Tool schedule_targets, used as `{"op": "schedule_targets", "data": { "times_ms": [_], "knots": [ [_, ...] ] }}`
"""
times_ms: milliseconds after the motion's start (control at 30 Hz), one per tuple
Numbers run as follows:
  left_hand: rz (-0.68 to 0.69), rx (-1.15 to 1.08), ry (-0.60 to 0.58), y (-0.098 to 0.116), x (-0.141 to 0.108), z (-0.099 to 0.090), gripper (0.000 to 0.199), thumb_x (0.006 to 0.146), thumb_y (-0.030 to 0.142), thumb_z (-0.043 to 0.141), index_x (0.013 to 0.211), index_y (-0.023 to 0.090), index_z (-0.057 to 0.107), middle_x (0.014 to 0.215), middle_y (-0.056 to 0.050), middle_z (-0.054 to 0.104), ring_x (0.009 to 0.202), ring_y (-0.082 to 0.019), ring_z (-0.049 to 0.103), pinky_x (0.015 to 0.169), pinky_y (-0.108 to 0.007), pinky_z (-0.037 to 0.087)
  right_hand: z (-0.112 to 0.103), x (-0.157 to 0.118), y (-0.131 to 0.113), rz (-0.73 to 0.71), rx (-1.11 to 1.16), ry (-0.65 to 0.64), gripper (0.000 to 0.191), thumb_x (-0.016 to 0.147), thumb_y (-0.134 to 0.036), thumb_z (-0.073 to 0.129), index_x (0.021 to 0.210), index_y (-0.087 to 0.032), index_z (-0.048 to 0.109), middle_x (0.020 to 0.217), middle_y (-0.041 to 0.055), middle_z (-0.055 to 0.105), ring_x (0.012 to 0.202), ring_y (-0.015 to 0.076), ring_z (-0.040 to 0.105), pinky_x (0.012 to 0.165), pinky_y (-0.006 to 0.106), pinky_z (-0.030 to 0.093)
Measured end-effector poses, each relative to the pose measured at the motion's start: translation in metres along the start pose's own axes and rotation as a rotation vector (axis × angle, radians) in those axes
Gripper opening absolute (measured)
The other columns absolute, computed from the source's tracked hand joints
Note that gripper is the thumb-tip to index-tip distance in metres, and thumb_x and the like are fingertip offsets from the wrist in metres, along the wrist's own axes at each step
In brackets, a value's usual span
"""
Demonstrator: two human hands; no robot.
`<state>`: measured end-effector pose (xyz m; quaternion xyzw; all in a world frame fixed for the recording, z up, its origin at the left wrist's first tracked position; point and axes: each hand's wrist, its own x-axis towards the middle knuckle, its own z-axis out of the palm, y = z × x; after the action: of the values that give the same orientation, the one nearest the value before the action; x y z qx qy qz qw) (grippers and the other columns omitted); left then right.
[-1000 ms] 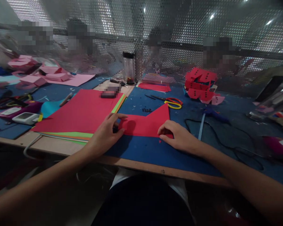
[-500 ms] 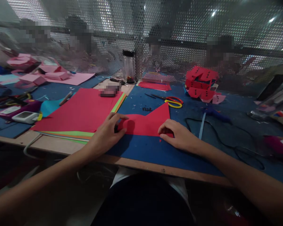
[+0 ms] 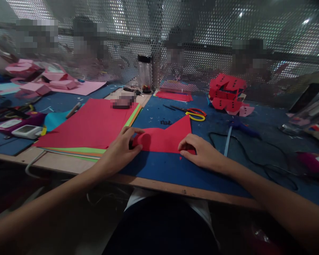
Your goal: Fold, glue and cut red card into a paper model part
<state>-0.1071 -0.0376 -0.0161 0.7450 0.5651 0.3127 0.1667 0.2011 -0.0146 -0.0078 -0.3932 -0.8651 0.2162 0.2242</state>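
Observation:
A red paper piece (image 3: pixel 162 140) with a pointed upper right corner lies on the blue mat in front of me. My left hand (image 3: pixel 126 145) grips its left end, thumb at the front and fingers behind. At its lower right corner my right hand (image 3: pixel 195 148) has thumb and fingertips closed on the edge. Just below that corner is a tiny red scrap (image 3: pixel 180 158). Left of the piece a stack of coloured sheets has a large red sheet (image 3: pixel 87 124) on top, partly beside my left wrist.
Behind the paper lie scissors (image 3: pixel 196 114) with red and yellow handles. A blue glue gun (image 3: pixel 244 129) with its cord is at right. Farther back stand a red paper construction (image 3: pixel 227 94) and a jar (image 3: pixel 145 74). A white device (image 3: pixel 28 131) sits at left.

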Motion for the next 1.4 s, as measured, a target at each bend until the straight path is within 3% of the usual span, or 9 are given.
{"op": "schedule_targets", "data": {
  "times_ms": [300,500,967,1167,1400],
  "knots": [
    [-0.023,-0.167,0.061,0.0036,0.001,-0.005,0.036,0.089,0.033,0.063,0.123,0.022,0.062,0.121,-0.008,0.063,0.089,-0.019,0.065,0.084,-0.036,0.052,0.001,-0.0005,0.003,-0.019,0.001,0.005,0.007,0.09,-0.017,0.064,0.095,-0.021,0.066,0.097,0.0045,0.068,0.09,0.0187,0.064,0.083,0.034,0.052],
    [-0.031,-0.178,0.03,0.0023,0.0012,-0.0052,0.035,0.089,0.031,0.061,0.123,0.021,0.061,0.094,-0.004,0.066,0.078,-0.019,0.063,0.073,-0.033,0.049,0.0016,0.0001,0.0036,-0.015,0.005,0.004,0.006,0.09,-0.018,0.063,0.095,-0.021,0.066,0.097,0.0047,0.067,0.09,0.0186,0.064,0.083,0.035,0.052],
    [0.029,-0.12,0.03,-0.0007,0.0014,-0.0022,0.031,0.093,0.03,0.058,0.123,0.022,0.063,0.116,-0.007,0.066,0.081,-0.017,0.061,0.079,-0.034,0.052,-0.0003,-0.0009,0.0019,-0.011,0.003,-0.006,0.007,0.09,-0.018,0.063,0.096,-0.021,0.065,0.098,0.0048,0.067,0.091,0.0184,0.064,0.084,0.035,0.052],
    [0.054,-0.094,0.009,-0.0016,0.0014,-0.0028,0.023,0.095,0.033,0.056,0.112,0.022,0.066,0.115,-0.007,0.065,0.086,-0.019,0.061,0.08,-0.037,0.051,-0.0003,-0.0001,0.0011,-0.008,0.002,-0.003,0.007,0.09,-0.017,0.063,0.095,-0.022,0.065,0.098,0.0045,0.068,0.091,0.0186,0.064,0.084,0.034,0.052],
    [0.092,-0.158,0.012,-0.0002,0.0021,-0.0039,0.009,0.092,0.025,0.057,0.093,0.021,0.064,0.104,-0.005,0.065,0.093,-0.021,0.062,0.083,-0.036,0.049,0.0011,-0.0004,0.0028,-0.02,-0.006,0.003,0.007,0.09,-0.018,0.063,0.096,-0.021,0.066,0.098,0.0044,0.067,0.091,0.0182,0.064,0.083,0.034,0.052]
  ]
}}
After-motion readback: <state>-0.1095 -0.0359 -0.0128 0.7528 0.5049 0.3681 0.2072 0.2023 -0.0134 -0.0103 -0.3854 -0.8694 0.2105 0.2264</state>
